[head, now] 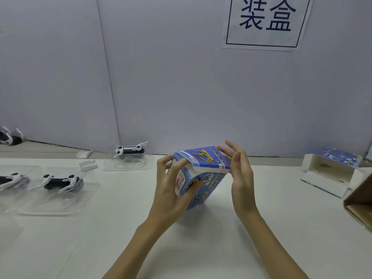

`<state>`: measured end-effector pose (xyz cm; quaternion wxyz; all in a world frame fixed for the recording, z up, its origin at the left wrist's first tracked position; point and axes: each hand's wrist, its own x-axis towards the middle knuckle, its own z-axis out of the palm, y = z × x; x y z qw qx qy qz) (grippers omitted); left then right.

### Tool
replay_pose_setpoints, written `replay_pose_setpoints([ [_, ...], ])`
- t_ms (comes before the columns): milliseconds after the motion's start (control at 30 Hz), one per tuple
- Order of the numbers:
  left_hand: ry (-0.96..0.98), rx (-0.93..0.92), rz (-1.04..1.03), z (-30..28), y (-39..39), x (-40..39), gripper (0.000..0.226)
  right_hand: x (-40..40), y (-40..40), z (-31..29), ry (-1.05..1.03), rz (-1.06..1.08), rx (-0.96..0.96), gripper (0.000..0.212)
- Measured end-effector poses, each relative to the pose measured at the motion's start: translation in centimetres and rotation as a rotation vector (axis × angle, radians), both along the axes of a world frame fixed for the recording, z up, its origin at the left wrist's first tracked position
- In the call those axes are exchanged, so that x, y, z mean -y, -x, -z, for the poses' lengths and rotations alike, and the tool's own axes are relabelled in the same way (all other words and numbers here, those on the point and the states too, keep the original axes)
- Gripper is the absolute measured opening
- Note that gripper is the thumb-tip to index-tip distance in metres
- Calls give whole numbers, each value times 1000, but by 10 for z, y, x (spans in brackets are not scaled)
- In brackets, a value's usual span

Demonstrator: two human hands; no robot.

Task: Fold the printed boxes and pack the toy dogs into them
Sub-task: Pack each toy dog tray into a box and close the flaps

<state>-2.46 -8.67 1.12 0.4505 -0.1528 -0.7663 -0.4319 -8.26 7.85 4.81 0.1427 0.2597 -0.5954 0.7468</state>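
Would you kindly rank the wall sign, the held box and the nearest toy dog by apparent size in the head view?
1. Wall sign, largest as seen.
2. Held box.
3. Nearest toy dog, smallest.
The sign hangs farther away, so its real lead is probably greater.

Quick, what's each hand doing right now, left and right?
Left hand: holding the blue printed box, fingers curled around its side.
Right hand: open, straight fingers pressing the box's top flap.

Tilted blue printed box (203, 174), top flap half-closed
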Motion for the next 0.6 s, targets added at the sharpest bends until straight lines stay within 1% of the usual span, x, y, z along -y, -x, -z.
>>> replay_pose_setpoints([
  [67, 14, 10, -17, -2, 0, 7, 53, -1, 1, 2, -52, -12, -5, 50],
  [133, 24, 5, -44, -3, 1, 15, 47, 1, -1, 6, -112, -54, -11, 47],
  [233, 111, -23, -89, -5, 1, 19, 46, 9, -3, 15, -142, -119, -32, 49],
  [300, 102, -13, -103, -7, 0, 19, 49, 12, -4, 20, -142, -150, -53, 56],
  [400, 51, 12, -56, -7, 0, 19, 47, 16, -3, 27, -234, -132, -73, 75],
  [467, 11, 40, -4, -8, -1, 18, 54, 17, 0, 32, -271, -153, -32, 84],
  [533, -44, 60, 36, -10, -2, 19, 61, 17, 5, 33, -265, -166, 55, 81],
  [600, -100, 70, 67, -11, -2, 21, 64, 12, 11, 32, -270, -186, 115, 68],
])
